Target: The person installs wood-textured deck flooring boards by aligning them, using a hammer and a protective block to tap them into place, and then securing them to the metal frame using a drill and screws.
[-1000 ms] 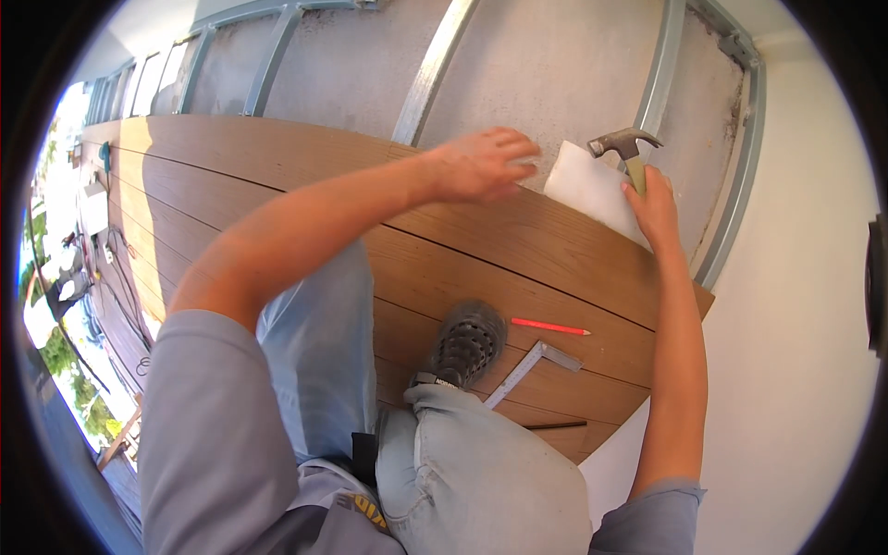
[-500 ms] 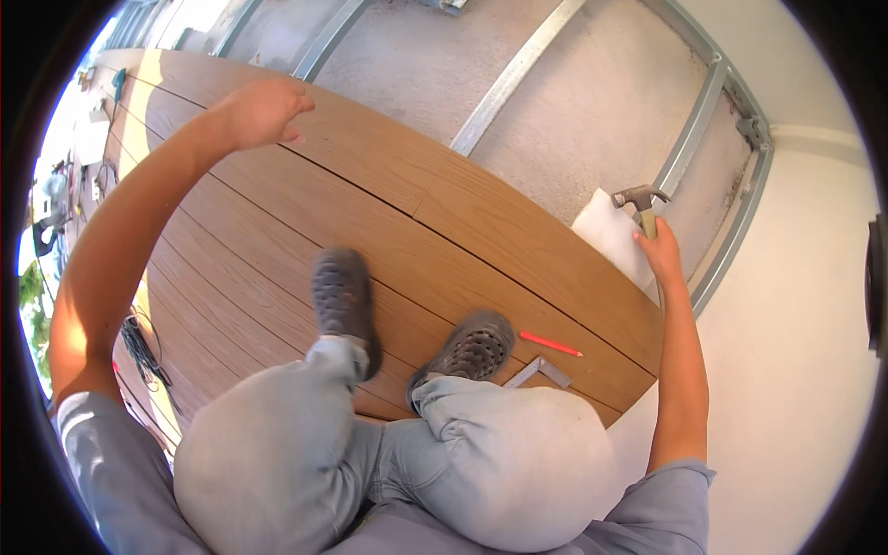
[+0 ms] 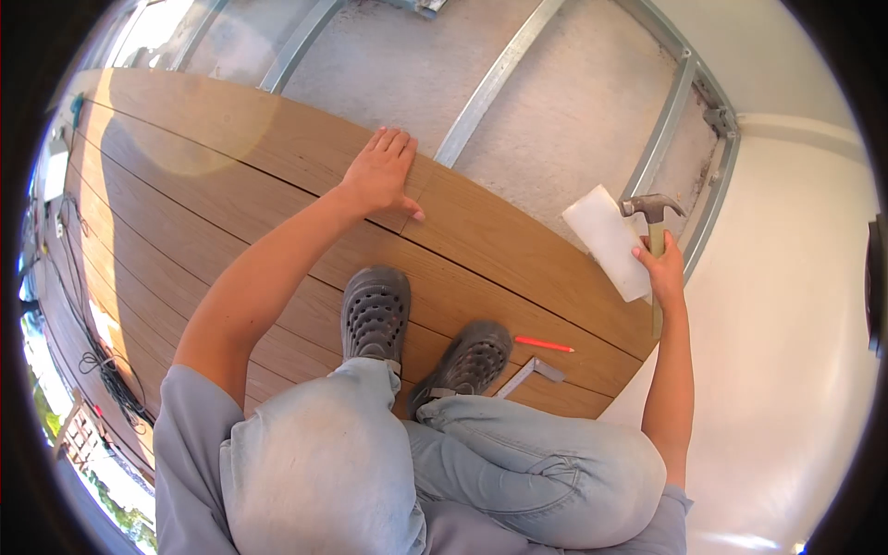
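My left hand (image 3: 381, 173) lies flat with its fingers stretched out on the outermost brown deck board (image 3: 518, 227), beside a joint between two board ends. On the right, my right hand (image 3: 662, 264) is wrapped round the handle of a claw hammer (image 3: 655, 208), whose head points up and away from me. Right next to the hammer is a white rectangular block (image 3: 606, 239), tilted at the deck's outer edge. Whether my right hand touches the block, I cannot tell.
Beyond the deck, metal joists (image 3: 499, 79) span a rough concrete floor (image 3: 407, 69). A red pencil (image 3: 544, 344) and a metal square (image 3: 534, 373) lie near my right shoe (image 3: 470, 356). Black cable (image 3: 116, 377) runs along the left. A white wall (image 3: 777, 351) stands at right.
My left hand has come down and to the right, from above the boards onto the outermost one. The hammer stays in my right hand. More of the white block shows now.
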`<action>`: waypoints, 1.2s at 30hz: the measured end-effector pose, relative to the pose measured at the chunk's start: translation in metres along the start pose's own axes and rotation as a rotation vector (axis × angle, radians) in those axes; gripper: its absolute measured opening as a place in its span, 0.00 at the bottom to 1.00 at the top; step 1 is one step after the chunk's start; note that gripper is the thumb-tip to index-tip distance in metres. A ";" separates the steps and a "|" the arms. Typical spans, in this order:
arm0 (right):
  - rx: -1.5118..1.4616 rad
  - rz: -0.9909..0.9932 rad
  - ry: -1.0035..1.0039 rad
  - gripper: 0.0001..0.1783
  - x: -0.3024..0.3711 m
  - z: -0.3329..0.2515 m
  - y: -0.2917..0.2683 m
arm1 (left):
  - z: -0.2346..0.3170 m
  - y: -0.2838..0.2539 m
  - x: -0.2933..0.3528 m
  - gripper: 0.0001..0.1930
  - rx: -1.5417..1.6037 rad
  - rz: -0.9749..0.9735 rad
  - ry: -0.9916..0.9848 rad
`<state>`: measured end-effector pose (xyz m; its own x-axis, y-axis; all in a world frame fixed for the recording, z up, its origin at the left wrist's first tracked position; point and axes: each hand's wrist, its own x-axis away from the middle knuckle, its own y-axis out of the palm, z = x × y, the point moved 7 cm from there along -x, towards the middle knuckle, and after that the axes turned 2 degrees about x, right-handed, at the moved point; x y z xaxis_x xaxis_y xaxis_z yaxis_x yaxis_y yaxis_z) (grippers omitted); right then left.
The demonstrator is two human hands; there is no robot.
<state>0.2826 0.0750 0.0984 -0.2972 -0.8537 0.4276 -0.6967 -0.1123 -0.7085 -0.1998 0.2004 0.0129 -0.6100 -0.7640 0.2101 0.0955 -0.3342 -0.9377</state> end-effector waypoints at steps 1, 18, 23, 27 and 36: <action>-0.054 0.024 0.012 0.19 0.013 0.005 0.004 | 0.005 0.003 -0.004 0.64 -0.020 -0.017 -0.009; -0.182 -0.161 0.092 0.23 0.072 -0.008 0.139 | 0.004 0.007 -0.016 0.66 0.011 -0.243 -0.022; -0.059 -0.155 0.082 0.23 0.074 -0.004 0.149 | 0.003 0.011 -0.006 0.72 -0.018 -0.221 0.037; 0.070 -0.059 -0.071 0.23 0.083 -0.016 0.155 | 0.009 0.011 -0.002 0.73 -0.017 -0.156 -0.034; 0.145 0.044 -0.388 0.25 0.093 -0.057 0.184 | 0.013 0.007 0.020 0.69 0.019 -0.106 -0.119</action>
<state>0.0892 0.0041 0.0395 -0.0372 -0.9844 0.1720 -0.5814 -0.1187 -0.8049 -0.2011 0.1752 0.0141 -0.5197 -0.7839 0.3397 0.0514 -0.4256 -0.9035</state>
